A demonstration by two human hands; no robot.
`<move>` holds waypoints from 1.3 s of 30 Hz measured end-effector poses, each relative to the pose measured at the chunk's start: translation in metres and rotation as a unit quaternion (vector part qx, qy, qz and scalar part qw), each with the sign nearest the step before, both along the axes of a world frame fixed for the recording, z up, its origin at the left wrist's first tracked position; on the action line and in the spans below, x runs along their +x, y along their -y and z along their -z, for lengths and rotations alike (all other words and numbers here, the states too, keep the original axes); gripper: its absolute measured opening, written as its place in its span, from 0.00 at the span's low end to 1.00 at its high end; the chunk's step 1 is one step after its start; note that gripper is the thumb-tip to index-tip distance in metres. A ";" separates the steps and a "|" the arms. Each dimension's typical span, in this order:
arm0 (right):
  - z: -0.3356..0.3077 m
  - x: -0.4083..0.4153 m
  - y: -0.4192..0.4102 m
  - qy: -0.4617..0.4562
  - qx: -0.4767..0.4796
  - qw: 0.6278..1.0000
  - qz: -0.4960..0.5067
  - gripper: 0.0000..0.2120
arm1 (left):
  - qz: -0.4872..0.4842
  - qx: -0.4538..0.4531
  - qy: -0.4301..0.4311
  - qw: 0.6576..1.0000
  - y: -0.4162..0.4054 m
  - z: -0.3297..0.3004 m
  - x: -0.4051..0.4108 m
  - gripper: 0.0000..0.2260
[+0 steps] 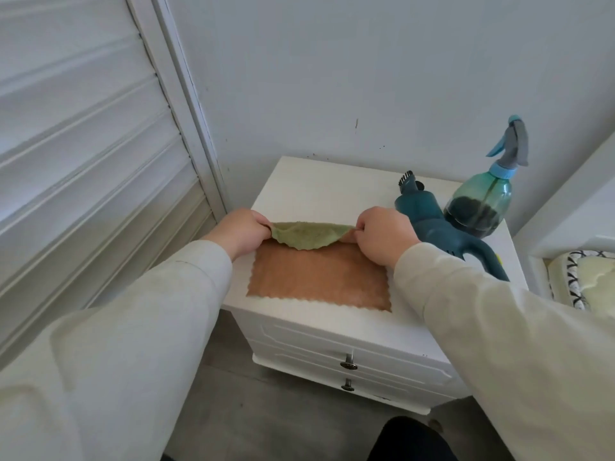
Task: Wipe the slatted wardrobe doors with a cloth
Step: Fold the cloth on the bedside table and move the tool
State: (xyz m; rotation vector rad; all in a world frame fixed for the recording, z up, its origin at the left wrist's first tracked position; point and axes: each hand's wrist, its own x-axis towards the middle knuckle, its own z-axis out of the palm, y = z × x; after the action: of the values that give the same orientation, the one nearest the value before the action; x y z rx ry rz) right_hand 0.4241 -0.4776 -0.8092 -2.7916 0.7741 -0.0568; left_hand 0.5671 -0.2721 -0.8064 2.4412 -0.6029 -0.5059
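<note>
Brown on one face and green on the other, the cloth (319, 277) lies flat on a white nightstand (299, 191), long axis left to right. Left hand (240, 231) and right hand (382, 232) each pinch a far corner with curled fingers, folding that edge toward the person. Slatted wardrobe doors (83, 161) stand to the left.

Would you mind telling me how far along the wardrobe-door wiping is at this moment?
Early, still preparation. Done: the brown and green cloth lies on the white bedside cabinet, with the green spray bottle standing beside it. In hand: the left hand and right hand each pinch a far corner, folding its green side over. Left: neither hand is on the white slatted wardrobe door, so the wiping seems not yet begun.
</note>
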 end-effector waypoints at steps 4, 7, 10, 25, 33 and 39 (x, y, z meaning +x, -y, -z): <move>0.000 -0.007 -0.005 -0.005 0.007 1.000 -0.008 0.07 | -0.002 -0.025 -0.019 0.999 -0.005 -0.002 -0.003 0.09; -0.014 -0.013 -0.006 -0.010 0.037 0.999 -0.020 0.09 | -0.013 -0.065 -0.050 0.997 -0.016 -0.007 -0.003 0.08; -0.031 -0.025 -0.006 0.046 0.051 0.998 -0.006 0.09 | -0.024 -0.092 -0.055 0.994 -0.029 -0.013 -0.004 0.09; -0.026 -0.076 -0.035 -0.102 0.038 0.992 -0.068 0.09 | 0.111 0.104 0.014 0.988 -0.058 -0.017 -0.043 0.17; -0.026 -0.082 -0.041 -0.139 0.039 0.985 -0.089 0.10 | -0.065 0.079 0.057 0.993 -0.039 -0.014 -0.053 0.10; -0.015 -0.088 -0.042 -0.124 0.068 0.986 -0.092 0.08 | -0.053 0.164 0.036 0.984 -0.021 -0.009 -0.064 0.17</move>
State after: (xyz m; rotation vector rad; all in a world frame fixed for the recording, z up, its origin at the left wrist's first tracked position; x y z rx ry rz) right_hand 0.3360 -0.4359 -0.7946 -2.7550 0.5449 0.3700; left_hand 0.5032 -0.2509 -0.7977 2.7955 -0.4427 -0.5076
